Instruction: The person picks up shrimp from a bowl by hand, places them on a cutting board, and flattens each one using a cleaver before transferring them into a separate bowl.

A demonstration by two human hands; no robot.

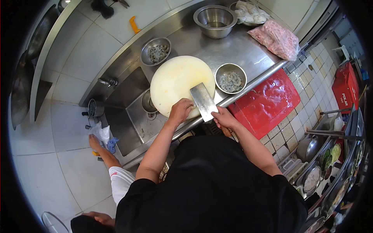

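A round pale cutting board (176, 79) lies on the steel counter (241, 48). My right hand (224, 118) grips the handle of a broad cleaver (203, 101), whose flat blade rests over the board's near edge. My left hand (180, 110) rests on the board's near rim beside the blade, fingers curled; whether it holds anything is hidden. A steel bowl of peeled shrimp (230, 78) stands right of the board. Another bowl of shrimp (155, 51) stands behind it.
An empty steel bowl (215, 20), a bag of pink meat (277, 39) and a bowl of pale pieces (250, 12) sit at the back. A sink (128, 106) lies to the left. Another person's arm (105, 155) reaches there. Red mat (266, 103) on the floor.
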